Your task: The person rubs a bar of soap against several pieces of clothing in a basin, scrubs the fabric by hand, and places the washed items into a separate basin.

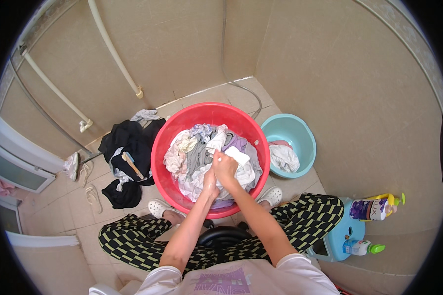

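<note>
My right hand (pixel 226 167) is curled into a fist over the laundry in a red plastic basin (pixel 161 184). My left hand (pixel 209 181) presses against it from the left, its fingers partly hidden. White fabric shows around both hands, but whether either one grips it is unclear. Just beyond the right knuckles lies a white bar (pixel 237 156), which looks like soap. Around the hands are wet clothes: a grey garment (pixel 200 155), a purple one (pixel 237 143), a pale pink one (pixel 175 160) and a white one (pixel 217 140).
A light blue basin (pixel 307 147) with white cloth (pixel 284 158) stands right of the red one. Dark clothes (pixel 127 136) and a wooden-handled brush (pixel 132 166) lie left. A blue stool (pixel 341 239) bears two bottles (pixel 369 209). Sandals (pixel 93 197) and a grey hose (pixel 256 97) are on the floor.
</note>
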`<state>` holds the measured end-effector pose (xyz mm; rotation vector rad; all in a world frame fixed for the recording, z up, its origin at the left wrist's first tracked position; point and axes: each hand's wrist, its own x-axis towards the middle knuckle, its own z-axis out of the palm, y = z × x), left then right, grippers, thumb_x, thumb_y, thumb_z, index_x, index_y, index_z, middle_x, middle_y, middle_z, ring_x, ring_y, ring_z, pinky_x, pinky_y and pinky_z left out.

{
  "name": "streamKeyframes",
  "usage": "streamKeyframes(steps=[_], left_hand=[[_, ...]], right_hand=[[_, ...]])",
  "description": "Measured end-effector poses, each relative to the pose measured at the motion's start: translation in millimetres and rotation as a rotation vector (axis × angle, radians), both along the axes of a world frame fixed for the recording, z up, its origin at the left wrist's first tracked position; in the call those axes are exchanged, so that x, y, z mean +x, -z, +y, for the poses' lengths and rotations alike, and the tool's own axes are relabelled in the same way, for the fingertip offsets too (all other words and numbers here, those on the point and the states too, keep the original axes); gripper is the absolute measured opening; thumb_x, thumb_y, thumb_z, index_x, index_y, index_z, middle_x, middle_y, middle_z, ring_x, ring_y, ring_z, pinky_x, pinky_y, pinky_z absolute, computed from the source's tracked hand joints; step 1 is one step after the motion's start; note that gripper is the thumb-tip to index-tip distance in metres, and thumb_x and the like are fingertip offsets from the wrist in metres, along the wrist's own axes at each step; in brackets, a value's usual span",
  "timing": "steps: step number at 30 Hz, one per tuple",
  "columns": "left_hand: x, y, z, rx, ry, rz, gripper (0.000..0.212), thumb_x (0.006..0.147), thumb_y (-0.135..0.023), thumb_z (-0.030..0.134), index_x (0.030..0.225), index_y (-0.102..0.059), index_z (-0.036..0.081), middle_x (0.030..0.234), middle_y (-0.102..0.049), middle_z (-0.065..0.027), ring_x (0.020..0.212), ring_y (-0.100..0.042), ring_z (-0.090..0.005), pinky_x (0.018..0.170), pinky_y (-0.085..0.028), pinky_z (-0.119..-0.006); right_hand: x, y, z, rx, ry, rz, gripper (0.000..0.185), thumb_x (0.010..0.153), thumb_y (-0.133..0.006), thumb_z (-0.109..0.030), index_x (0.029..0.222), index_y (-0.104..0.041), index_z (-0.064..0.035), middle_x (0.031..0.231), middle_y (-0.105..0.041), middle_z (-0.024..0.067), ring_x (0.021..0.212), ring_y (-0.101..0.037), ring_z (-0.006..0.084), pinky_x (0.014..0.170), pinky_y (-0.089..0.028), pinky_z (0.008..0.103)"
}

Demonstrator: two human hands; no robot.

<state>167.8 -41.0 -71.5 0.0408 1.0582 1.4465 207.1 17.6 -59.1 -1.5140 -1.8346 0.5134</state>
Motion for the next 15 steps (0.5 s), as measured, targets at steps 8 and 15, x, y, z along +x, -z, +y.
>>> streamKeyframes(steps=[8, 15], left_hand=[[-2, 11, 6, -0.037, -0.156, 0.071, 0.045, 0.087, -0.050, 0.041, 0.107, -0.049, 0.000, 0.105, -0.056, -0.0109, 0.090, -0.057, -0.0196, 0.077, -0.045, -0.035], [-31, 36, 10, 0.085, -0.214, -0.082, 0.038, 0.087, -0.049, 0.041, 0.102, -0.050, 0.006, 0.088, -0.057, -0.0057, 0.081, -0.057, -0.0167, 0.071, -0.048, -0.032]], right_hand=[[23, 38, 38, -0.153, 0.150, 0.449, 0.041, 0.086, -0.045, -0.037, 0.075, -0.065, -0.0028, 0.065, -0.060, 0.0205, 0.064, -0.058, 0.0375, 0.060, -0.043, 0.0435], [24, 3, -19, -0.214, -0.138, 0.324, 0.036, 0.083, -0.053, -0.036, 0.069, -0.062, -0.0037, 0.061, -0.059, 0.0157, 0.056, -0.057, 0.0302, 0.054, -0.043, 0.0380]])
